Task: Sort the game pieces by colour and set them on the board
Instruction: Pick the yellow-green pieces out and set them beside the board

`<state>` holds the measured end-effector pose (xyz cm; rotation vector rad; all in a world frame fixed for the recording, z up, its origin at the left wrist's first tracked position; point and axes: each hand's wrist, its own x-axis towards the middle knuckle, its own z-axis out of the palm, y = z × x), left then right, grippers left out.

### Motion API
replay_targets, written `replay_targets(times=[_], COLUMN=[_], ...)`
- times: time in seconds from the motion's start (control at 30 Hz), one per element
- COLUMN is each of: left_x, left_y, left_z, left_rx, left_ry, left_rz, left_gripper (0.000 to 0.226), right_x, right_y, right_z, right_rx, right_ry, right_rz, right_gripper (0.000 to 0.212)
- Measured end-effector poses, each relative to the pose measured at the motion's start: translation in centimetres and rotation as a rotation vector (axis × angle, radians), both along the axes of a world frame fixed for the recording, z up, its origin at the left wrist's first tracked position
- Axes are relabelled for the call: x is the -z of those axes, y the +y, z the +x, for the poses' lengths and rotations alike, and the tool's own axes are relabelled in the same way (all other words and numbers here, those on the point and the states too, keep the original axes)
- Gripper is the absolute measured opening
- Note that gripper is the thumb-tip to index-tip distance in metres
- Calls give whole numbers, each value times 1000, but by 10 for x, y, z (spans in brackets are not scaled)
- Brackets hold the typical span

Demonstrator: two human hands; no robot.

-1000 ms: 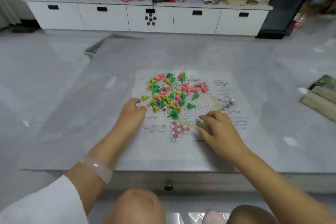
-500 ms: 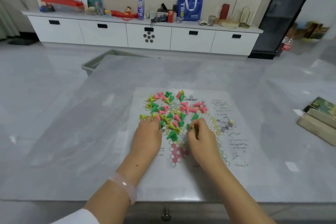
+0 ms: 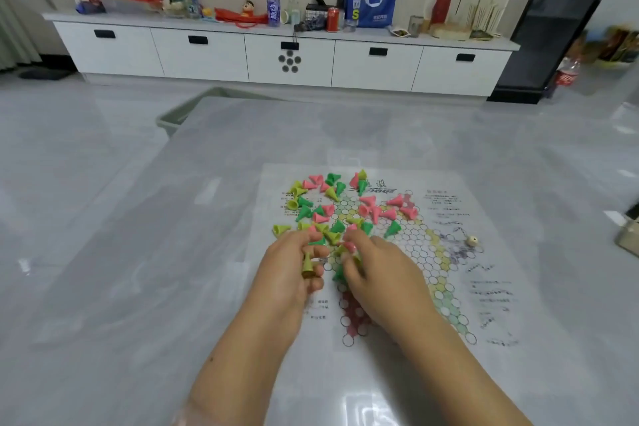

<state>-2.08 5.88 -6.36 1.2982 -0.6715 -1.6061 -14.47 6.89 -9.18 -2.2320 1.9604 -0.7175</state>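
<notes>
Yellow-green cone (image 3: 307, 266) pinched in curled left hand (image 3: 288, 273); right hand (image 3: 377, 270) curled, contents unclear; bag (image 3: 371, 3) lettered "TBS".

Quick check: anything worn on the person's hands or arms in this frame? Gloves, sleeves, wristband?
No gloves: the left hand and right hand are bare, and no rings show. Both forearms are bare up to the frame's bottom edge, with no sleeve in sight. A pale, translucent band crosses the left wrist at the bottom edge, mostly cut off.
</notes>
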Motion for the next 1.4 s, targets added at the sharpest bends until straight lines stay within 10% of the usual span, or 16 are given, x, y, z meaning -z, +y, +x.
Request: replay_targets(times=[0.23,0.5,0.97,1.17,1.4], left_x=[2,9,3,1,2], left_y=[10,12,-2,-3,-2], left_z=[-4,-4,11,22,13], left_rx=[-172,-1,33,91,132], left_ry=[249,-93,422,601,541], left_rz=[128,30,148,285,287], left_gripper=[17,22,25,25,26], right_x=[2,4,-21,-41,-41], right_y=[-10,-18,-5,10,7], right_z=[14,27,8,29,30], right_rx=[73,190,14,-273,-289], right_ry=[37,124,-545,-210,-275], right_rz=[96,82,27,65,39], right_gripper=[23,20,15,35,31])
